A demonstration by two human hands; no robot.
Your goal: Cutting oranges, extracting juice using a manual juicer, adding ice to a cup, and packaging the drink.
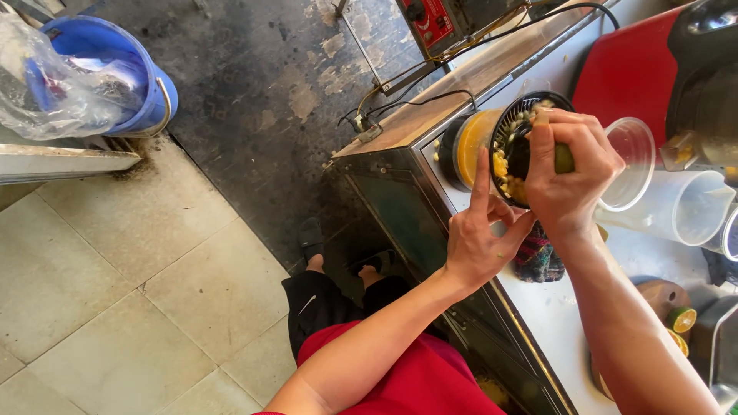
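- While you lean over the white counter [553, 307], your right hand [569, 173] is closed around a green citrus half [564, 158], pressing it into the black strainer [516, 150] on the orange juicer [470, 142].
- Your left hand [480, 238] is open, forefinger up against the strainer rim, holding nothing.
- Room: grey floor tiles [115, 261] left of your left hand, dark stained concrete beyond them.
- Just past your right hand: clear plastic cup [634, 157], then a clear jug [684, 207]. Dark woven cloth [538, 257] under your right wrist.
- Near your right forearm: cut limes [680, 321] on a wooden board [661, 296].
- Far beyond your left hand: blue bucket [115, 69] with a plastic bag [54, 84].
- Obstruction: black cables [415, 100] run behind the juicer.
- Hidden: most of the citrus is under your fingers; pulp in the strainer is hard to make out; the board is cut by your arm.
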